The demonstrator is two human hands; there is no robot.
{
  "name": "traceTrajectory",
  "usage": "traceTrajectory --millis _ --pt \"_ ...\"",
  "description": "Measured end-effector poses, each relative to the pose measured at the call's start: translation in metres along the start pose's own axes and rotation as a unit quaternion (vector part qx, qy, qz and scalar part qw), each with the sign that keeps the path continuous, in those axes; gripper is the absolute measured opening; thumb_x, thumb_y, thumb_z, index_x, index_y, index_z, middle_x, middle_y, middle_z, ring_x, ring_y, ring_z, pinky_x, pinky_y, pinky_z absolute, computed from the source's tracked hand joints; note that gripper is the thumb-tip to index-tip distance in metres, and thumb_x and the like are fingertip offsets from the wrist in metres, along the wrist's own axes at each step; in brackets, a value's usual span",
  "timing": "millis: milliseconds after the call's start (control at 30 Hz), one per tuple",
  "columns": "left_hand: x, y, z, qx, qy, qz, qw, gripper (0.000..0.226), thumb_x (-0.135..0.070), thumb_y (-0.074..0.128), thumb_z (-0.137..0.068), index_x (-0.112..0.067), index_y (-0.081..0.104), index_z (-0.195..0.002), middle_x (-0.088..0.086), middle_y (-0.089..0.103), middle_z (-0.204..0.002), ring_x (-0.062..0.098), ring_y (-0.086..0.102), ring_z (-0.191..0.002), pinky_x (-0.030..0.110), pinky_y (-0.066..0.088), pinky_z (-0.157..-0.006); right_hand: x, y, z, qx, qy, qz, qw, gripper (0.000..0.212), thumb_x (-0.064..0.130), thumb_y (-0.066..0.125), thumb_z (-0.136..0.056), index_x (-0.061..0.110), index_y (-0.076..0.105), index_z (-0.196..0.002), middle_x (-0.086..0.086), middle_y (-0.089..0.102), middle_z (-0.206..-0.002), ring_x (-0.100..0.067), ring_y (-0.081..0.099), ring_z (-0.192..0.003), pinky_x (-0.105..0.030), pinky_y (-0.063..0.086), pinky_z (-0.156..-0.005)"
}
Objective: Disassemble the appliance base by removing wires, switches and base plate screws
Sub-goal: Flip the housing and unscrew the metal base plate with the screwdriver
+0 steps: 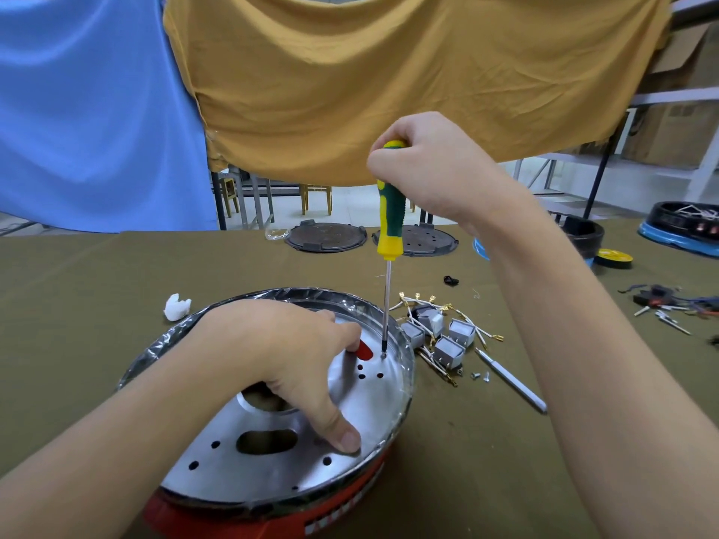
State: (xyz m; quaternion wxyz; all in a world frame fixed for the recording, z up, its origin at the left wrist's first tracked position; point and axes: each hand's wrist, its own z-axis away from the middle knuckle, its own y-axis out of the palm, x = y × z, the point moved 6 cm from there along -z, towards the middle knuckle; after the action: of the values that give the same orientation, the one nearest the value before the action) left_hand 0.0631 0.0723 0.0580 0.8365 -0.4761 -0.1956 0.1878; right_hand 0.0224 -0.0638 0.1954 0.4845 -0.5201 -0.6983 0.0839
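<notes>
Step in hand: base plate screw removal. Right hand point(432, 165) gripping screwdriver point(390, 215) upright, tip on screw point(383, 355) near plate rim. Left hand point(284, 352) pressing metal base plate point(373, 398), fingers curled at red opening, nothing visibly gripped. Appliance base point(272, 515) on table centre. Next: downward pressure, turn, lift screw out. Removed switches point(447, 340) with wires beside base. Far black tub point(688, 219) holding wires.

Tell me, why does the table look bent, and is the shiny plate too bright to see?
Head view: the wide lens bows the olive cloth-covered table and stretches both forearms; soft glare whitens the round silver metal base plate near its right rim, yet its holes stay clear; the yellow-and-green screwdriver looks sharp.
</notes>
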Motion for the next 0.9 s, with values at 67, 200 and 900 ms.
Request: traceTrajectory --millis 67,200,900 --pt "-0.001 -0.001 0.000 -0.001 0.003 0.000 1.000 0.110 -0.084 0.070 -0.053 -0.041 0.024 -0.143 -0.013 0.039 -0.125 0.018 0.050 -0.103 0.041 0.049 -0.091 0.003 0.004 0.001 0.017 -0.012 -0.012 1.000 0.021 0.029 0.055 -0.086 0.017 0.068 -0.098 0.006 0.058 -0.075 -0.011 0.046 -0.062 -0.026 0.039 -0.057" --pt "-0.001 -0.002 0.000 -0.002 0.001 0.006 1.000 0.110 -0.083 0.072 -0.052 -0.041 0.026 -0.142 -0.014 0.038 -0.116 0.018 0.050 -0.100 0.038 0.049 -0.085 0.009 0.005 0.004 0.031 -0.058 -0.022 0.998 0.023 0.043 0.071 -0.087 0.020 0.068 -0.091 0.011 0.046 -0.063 -0.003 0.039 -0.046 -0.015 0.032 -0.045" --pt "0.002 0.000 -0.001 -0.011 0.003 0.009 1.000 0.111 -0.086 0.070 -0.049 -0.043 0.027 -0.141 -0.014 0.038 -0.114 0.016 0.050 -0.093 0.038 0.048 -0.079 0.009 -0.003 0.003 0.015 -0.017 -0.028 0.999 0.021 0.019 0.056 -0.082 0.024 0.070 -0.096 0.002 0.067 -0.080 -0.006 0.054 -0.060 -0.020 0.042 -0.054"
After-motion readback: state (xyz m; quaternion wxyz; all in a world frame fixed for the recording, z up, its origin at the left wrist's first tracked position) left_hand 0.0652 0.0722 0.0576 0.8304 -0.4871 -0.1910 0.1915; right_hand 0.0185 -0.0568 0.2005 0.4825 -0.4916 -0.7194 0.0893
